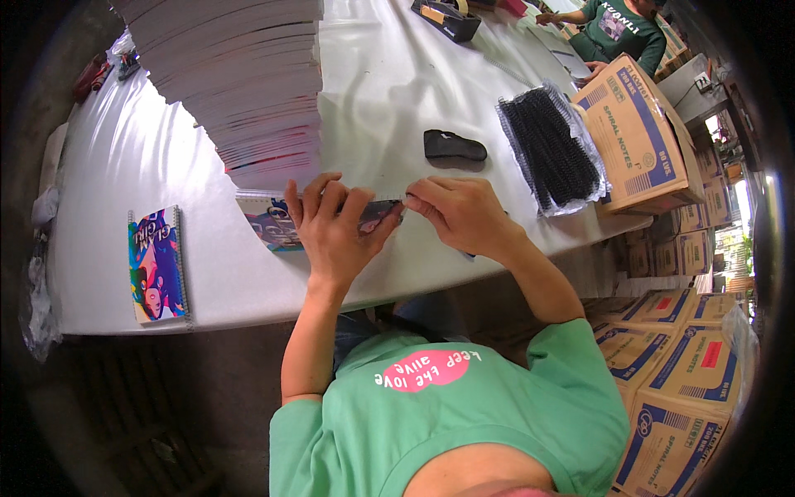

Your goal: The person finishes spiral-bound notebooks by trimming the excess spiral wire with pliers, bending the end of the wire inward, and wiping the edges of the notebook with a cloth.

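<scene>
Gripping a colourful notebook [272, 225] with the left hand [327, 240]; right hand [464, 217] pinched narrow at its corner

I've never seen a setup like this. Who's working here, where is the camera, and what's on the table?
No robot here: just a person at work, bare-handed. The picture comes from a wide camera on their head, looking down, which bends straight edges. The left hand holds a patterned notebook; the right hand is at its right end. On the white-covered table are a second notebook, a tall stack, a small black object and a bundle of black coils beside a cardboard box.
</scene>
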Demonstrator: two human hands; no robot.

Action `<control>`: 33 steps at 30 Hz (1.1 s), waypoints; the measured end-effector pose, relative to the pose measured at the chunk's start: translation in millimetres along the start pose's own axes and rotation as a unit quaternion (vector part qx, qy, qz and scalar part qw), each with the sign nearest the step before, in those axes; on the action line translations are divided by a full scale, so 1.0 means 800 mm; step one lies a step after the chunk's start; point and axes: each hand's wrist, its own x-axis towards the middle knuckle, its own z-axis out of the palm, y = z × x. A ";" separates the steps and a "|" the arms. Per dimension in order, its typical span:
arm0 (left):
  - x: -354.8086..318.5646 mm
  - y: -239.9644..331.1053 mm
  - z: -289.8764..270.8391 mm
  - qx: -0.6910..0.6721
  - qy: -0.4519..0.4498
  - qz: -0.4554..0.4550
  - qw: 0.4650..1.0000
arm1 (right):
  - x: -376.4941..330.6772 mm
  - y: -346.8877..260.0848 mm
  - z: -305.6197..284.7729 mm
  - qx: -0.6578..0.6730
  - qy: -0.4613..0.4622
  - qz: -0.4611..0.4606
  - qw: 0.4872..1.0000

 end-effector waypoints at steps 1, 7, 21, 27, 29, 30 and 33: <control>-0.001 -0.003 -0.002 -0.009 -0.008 0.006 1.000 | 0.003 0.005 -0.005 0.010 -0.054 0.022 0.998; -0.007 -0.016 -0.028 -0.050 -0.056 0.043 0.996 | -0.010 0.164 0.004 -0.163 -0.046 0.121 0.978; -0.027 0.000 -0.034 -0.027 -0.025 -0.004 0.999 | 0.005 0.062 0.050 0.423 0.005 0.087 0.902; -0.017 0.002 -0.039 -0.059 -0.024 -0.033 0.997 | 0.032 0.056 0.038 0.306 -0.025 0.008 0.952; -0.021 0.006 -0.043 -0.107 -0.024 -0.067 0.992 | 0.025 0.027 0.027 0.685 0.004 -0.189 0.704; -0.026 -0.005 -0.039 -0.092 -0.030 -0.035 0.995 | 0.030 0.021 0.018 0.565 -0.040 -0.203 0.799; -0.019 -0.005 -0.031 -0.098 0.003 -0.044 0.994 | 0.049 0.040 0.032 0.275 -0.028 0.014 0.961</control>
